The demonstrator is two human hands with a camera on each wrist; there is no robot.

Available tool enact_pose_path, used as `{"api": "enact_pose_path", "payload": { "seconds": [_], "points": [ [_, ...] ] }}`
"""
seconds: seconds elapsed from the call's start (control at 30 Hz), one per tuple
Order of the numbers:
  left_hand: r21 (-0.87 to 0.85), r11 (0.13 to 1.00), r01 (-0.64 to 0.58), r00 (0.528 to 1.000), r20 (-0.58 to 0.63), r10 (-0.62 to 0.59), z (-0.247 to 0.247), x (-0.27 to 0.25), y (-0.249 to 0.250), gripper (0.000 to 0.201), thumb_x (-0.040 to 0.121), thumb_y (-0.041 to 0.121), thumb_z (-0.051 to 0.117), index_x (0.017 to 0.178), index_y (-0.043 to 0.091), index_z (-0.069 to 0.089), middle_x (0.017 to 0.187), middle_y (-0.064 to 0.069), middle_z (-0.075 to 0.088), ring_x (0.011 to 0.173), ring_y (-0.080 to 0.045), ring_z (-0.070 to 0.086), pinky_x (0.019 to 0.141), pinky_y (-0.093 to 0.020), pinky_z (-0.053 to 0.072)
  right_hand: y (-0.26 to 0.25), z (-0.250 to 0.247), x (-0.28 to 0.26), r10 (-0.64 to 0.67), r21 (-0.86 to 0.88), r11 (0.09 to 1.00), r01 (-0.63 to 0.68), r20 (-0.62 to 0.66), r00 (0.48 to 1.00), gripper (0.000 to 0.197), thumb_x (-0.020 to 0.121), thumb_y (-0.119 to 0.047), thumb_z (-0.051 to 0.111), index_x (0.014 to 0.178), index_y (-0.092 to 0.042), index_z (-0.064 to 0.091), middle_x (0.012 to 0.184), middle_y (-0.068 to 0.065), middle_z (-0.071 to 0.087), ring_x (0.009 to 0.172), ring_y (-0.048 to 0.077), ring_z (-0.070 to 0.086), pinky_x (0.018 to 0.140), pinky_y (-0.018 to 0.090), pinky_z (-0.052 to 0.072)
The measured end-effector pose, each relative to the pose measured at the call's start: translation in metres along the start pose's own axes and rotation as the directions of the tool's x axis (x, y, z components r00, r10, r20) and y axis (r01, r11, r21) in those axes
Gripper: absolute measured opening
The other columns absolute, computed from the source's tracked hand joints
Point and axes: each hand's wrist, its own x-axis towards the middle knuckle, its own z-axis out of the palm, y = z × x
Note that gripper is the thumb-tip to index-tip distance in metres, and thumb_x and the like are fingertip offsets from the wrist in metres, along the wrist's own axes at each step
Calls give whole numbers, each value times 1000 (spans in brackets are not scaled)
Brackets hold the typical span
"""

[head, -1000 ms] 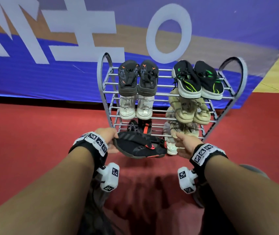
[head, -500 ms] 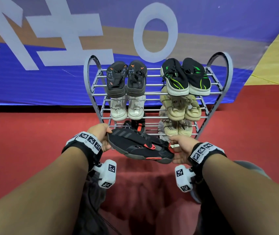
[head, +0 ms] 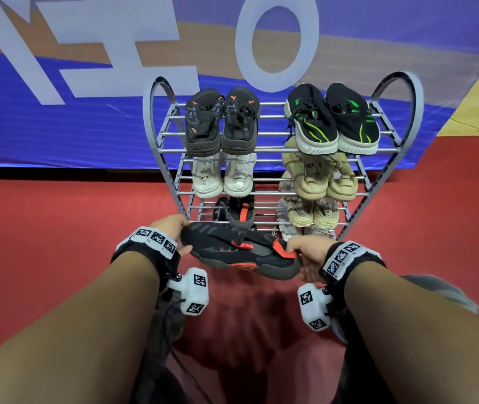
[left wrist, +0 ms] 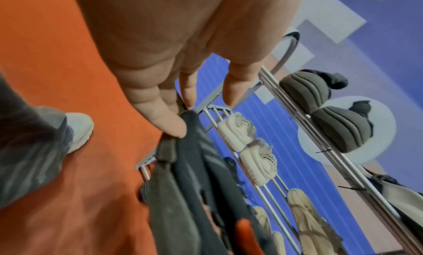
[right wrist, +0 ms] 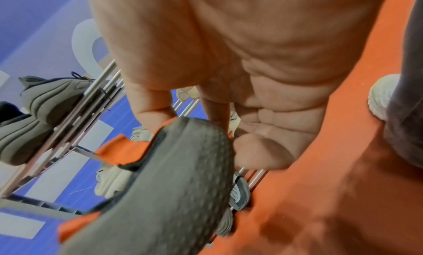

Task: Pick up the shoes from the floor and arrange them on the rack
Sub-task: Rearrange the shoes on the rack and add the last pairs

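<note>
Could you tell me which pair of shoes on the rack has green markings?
The black sneakers with green stripes and white soles, on the right of the top shelf; the black pair beside them carries orange accents.

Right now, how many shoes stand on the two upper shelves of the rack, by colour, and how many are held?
Black shoes: 4
White shoes: 2
Beige shoes: 2
Black-and-red shoe, held: 1
Total: 9

Both forearms are bare. Each wrist wears a black band (head: 145,252) topped by a white strip of square black-and-white marker tags (head: 154,237). Below each wrist hangs a white blocky camera housing (head: 193,291) carrying the same tags; a thin black cable (head: 174,316) trails from the left one. Grey trousers (left wrist: 27,159) and a pale shoe (left wrist: 79,130) show below.
</note>
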Motion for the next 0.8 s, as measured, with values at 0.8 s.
{"api": "enact_pose_path", "payload": {
  "seconds": [0.8],
  "points": [
    [83,971,226,914,328,-240,29,69,-52,51,82,52,75,112,11,67,107,-13,74,96,-24,71,76,-37,61,-53,142,75,-105,437,898,56,89,991,12,90,-11,69,97,-1,67,81,17,62,58,20,59,68,40,63]
  ]
}}
